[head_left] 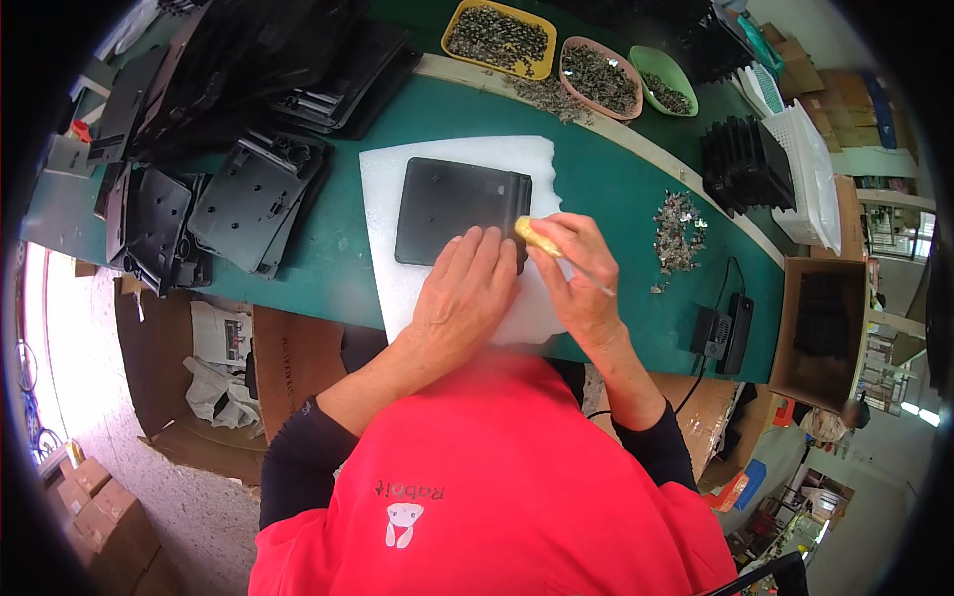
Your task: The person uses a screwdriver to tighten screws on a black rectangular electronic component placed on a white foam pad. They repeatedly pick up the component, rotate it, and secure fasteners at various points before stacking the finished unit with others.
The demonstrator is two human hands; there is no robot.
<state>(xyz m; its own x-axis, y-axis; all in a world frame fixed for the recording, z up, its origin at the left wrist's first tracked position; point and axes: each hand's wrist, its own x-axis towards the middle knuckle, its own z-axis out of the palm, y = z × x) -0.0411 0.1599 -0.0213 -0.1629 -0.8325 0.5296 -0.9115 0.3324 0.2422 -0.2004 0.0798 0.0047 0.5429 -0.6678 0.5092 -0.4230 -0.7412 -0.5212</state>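
On the far left of the green counter [328, 268] I see a heap of black moulded plastic parts [199, 214], some stacked, some leaning; further in lies a white foam sheet [383, 189], and on it a flat black square panel [452, 204], lying level near the sheet's middle; my left hand [465, 288] rests palm down with fingers spread flat over the panel's near right corner, pressing on it and holding nothing; just beside it my right hand [576, 273] is closed around a yellow-handled tool [537, 236], its handle end touching the panel's right edge and its thin shaft pointing out to the right past the knuckles; to the right a small pile of metal bits [679, 230] sits on the counter; at the back stand a yellow tray [497, 38], a pink bowl [599, 77] and a green bowl [664, 81] filled with similar bits; far right, a white basket [810, 174].
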